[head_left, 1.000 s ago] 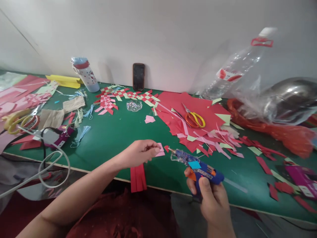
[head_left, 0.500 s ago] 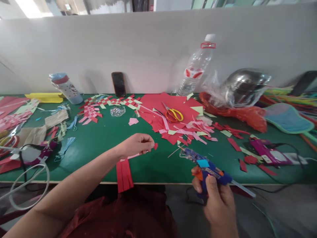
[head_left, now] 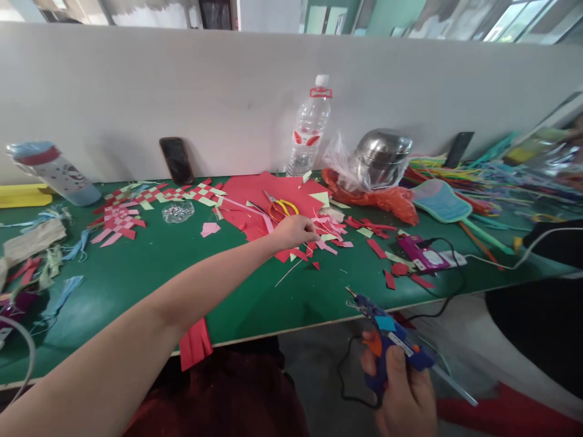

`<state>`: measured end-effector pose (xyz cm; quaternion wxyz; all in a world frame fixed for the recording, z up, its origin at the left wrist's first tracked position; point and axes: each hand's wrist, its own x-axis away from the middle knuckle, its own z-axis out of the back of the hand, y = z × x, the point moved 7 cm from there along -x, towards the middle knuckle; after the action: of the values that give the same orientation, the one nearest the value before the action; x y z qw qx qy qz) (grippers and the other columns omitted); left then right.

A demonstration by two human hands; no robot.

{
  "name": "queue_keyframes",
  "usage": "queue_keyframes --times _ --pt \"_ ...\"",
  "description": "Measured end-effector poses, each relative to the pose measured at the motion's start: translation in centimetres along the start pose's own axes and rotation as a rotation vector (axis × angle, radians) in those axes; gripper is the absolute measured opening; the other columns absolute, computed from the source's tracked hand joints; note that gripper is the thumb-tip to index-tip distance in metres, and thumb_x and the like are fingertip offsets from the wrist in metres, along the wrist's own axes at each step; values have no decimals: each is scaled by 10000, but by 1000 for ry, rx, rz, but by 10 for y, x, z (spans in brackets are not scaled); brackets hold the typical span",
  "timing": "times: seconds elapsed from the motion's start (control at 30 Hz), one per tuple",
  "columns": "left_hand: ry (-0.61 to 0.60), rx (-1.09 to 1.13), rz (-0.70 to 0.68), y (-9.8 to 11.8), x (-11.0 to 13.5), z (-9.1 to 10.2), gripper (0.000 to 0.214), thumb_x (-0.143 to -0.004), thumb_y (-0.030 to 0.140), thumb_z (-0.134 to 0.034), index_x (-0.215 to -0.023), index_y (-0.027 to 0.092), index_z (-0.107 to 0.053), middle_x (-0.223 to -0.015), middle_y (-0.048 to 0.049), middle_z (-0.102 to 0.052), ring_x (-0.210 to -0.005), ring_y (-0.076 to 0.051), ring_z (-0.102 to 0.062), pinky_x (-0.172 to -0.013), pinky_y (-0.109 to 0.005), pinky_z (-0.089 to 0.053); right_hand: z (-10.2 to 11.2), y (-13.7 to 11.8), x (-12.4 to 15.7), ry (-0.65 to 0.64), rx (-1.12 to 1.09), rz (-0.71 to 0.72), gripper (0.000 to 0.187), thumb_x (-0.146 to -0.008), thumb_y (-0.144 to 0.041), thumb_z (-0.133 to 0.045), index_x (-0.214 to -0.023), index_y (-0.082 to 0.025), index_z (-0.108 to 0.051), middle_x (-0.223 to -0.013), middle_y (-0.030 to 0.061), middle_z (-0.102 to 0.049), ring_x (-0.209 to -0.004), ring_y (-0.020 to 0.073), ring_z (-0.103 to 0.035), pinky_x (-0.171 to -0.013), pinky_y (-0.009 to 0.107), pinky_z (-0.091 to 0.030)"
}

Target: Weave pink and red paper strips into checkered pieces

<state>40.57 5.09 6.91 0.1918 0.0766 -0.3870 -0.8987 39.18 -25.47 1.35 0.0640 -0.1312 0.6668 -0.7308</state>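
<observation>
My left hand (head_left: 295,230) reaches far over the green table (head_left: 191,267) and rests, fingers curled, on a heap of red, pink and pale green paper strips (head_left: 330,233). What the fingers pinch is hidden. Just behind the hand lie yellow-handled scissors (head_left: 283,207) on red paper sheets (head_left: 250,195). My right hand (head_left: 403,397) is below the table's front edge, wrapped round a blue glue gun (head_left: 387,340) with an orange trigger, nozzle pointing up and left.
Woven red-and-white paper pieces (head_left: 119,218), a bag of beads (head_left: 177,211), a phone (head_left: 175,160), a plastic bottle (head_left: 310,130), a steel bowl (head_left: 382,153) and a purple device (head_left: 421,258) stand on the table. Red strips (head_left: 195,343) hang over the front edge. A person in dark clothes (head_left: 537,303) sits at right.
My left hand moved from near the front edge out to the strip heap beside the scissors. My right hand drew the glue gun down off the table. The view swung right.
</observation>
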Motion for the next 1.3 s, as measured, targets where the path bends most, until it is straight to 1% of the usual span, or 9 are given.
queue_keyframes --times 0.1,0.2,0.33,0.43,0.53,0.67,0.83,1.07,1.3 --pt "30 -21 3 -6 0 7 130 -784 152 -577 -847 149 -691 -813 -23 -674 -732 -140 -597 -687 -250 -430 3 0 2 0 -7 17 364 -856 -545 -580 -910 -187 -613 -662 -11 -551 -548 118 -478 -502 250 -386" --pt "79 -32 4 -18 26 44 359 -760 70 -528 -1082 167 -654 -1042 -35 -669 -831 -129 -603 -752 -238 -437 -3 6 0 -66 -17 21 344 -870 -526 -574 -918 -187 -612 -639 -24 -534 -548 117 -477 -551 265 -408" --pt "112 -159 53 -44 98 106 297 -773 160 -558 -1057 157 -643 -927 -32 -665 -783 -142 -596 -715 -247 -432 -27 14 -3 -219 47 27 312 -901 -498 -547 -901 -193 -617 -684 -6 -571 -599 130 -507 -621 286 -417" --pt "93 -230 225 -78 165 126 244 -780 216 -552 -998 164 -647 -867 -21 -652 -760 -151 -603 -694 -248 -433 -56 14 -3 -348 73 76 282 -925 -468 -518 -911 -209 -628 -704 0 -587 -606 133 -503 -646 297 -413" --pt "16 -220 365 -108 219 113 246 -788 233 -529 -994 182 -652 -903 -27 -659 -782 -159 -612 -695 -244 -441 -89 9 0 -490 96 124 270 -928 -455 -515 -942 -216 -638 -711 10 -604 -590 140 -509 -636 309 -422" --pt "11 -159 382 -127 249 86 246 -832 237 -500 -1032 188 -634 -949 -40 -658 -830 -166 -614 -742 -252 -454 -126 -5 11 -643 145 165 295 -927 -472 -506 -973 -216 -645 -627 4 -568 -579 158 -516 -604 307 -435" --pt "29 -138 374 -138 249 73 244 -827 227 -542 -1056 200 -623 -950 -32 -647 -855 -174 -614 -755 -256 -458 -147 -12 25 -675 134 141 296 -926 -472 -510 -984 -215 -645 -612 -4 -547 -557 147 -489 -588 295 -444" --pt "72 -148 375 -143 248 69 205 -827 147 -516 -1002 204 -607 -936 -29 -631 -842 -172 -612 -762 -269 -444 -157 -2 31 -736 174 143 301 -933 -465 -502 -988 -207 -647 -594 -5 -547 -552 141 -496 -567 277 -443" --pt "140 -103 350 -143 252 69 168 -804 80 -487 -865 201 -586 -889 -15 -606 -814 -146 -582 -738 -240 -425 -167 -3 23 -742 206 118 283 -934 -448 -507 -1011 -210 -640 -698 16 -611 -547 121 -495 -567 274 -443"
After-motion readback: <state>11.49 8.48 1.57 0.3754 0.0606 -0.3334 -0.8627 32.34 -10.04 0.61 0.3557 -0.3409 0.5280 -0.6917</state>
